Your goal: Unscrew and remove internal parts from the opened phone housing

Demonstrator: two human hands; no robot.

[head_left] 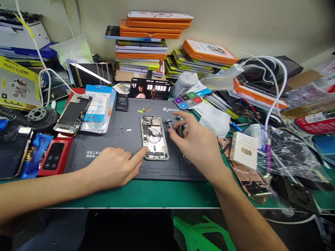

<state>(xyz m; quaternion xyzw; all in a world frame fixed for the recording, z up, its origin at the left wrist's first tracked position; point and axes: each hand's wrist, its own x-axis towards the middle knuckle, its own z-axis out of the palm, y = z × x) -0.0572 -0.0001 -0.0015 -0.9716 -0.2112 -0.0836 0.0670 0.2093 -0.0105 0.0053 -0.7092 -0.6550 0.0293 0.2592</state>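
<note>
An opened smartphone (155, 139) lies on the dark grey work mat (117, 139), its inner boards and a round coil exposed. My left hand (115, 166) rests on the mat, index finger stretched to the phone's lower left edge and the other fingers curled; it holds nothing. To the right of the phone, my right hand (196, 141) hovers with thumb and fingers apart, around small dark tools with grey caps (169, 122). These look like short screwdrivers, partly hidden by the fingers. Above the phone are small yellow and brown flex pieces (144, 109).
A phone playing video (150, 89) leans behind the mat, beside a black battery (122, 102). To the left are a detached screen assembly (73, 113) and a red device (56, 153). Orange boxes (154, 33) stack at the back. A white box (244, 150) and plastic bags crowd the right.
</note>
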